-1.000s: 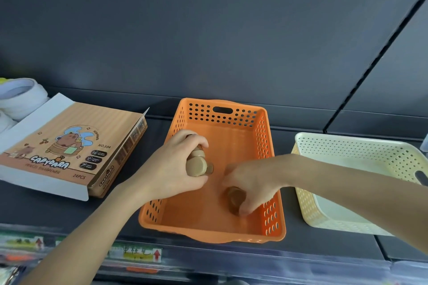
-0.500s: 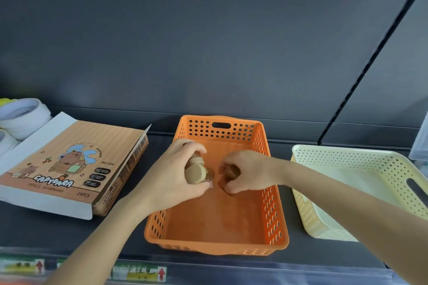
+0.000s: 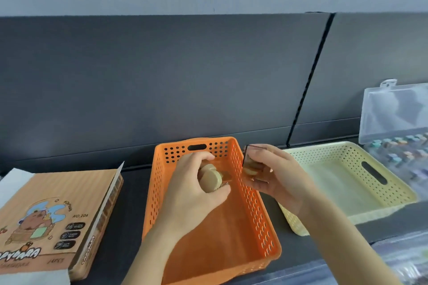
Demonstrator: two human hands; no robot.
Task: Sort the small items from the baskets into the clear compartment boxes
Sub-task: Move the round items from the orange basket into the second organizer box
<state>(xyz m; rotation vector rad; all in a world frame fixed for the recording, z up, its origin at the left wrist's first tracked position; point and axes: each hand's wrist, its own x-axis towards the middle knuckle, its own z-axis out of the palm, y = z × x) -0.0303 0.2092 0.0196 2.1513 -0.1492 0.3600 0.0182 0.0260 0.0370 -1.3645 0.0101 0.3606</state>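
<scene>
An orange perforated basket (image 3: 259, 227) stands on the dark shelf in the middle. Over its far half, my left hand (image 3: 196, 194) grips a small stack of tan round items (image 3: 212, 180). My right hand (image 3: 275, 176) is raised above the basket's right rim and holds a small brown item (image 3: 250, 162) in its curled fingers. A cream perforated basket (image 3: 393, 183) sits to the right. At the far right stands a clear compartment box (image 3: 398, 146) with its lid up and several small coloured pieces inside.
A flat orange capybara-print carton (image 3: 46, 215) lies to the left of the orange basket on a white sheet. The dark back panel of the shelf rises behind everything. Blurred clear packaging shows at the lower right edge.
My right hand lifted the brown item from the orange basket's floor and moved it up and right over the rim. The view tilted up, so the clear box came into sight.
</scene>
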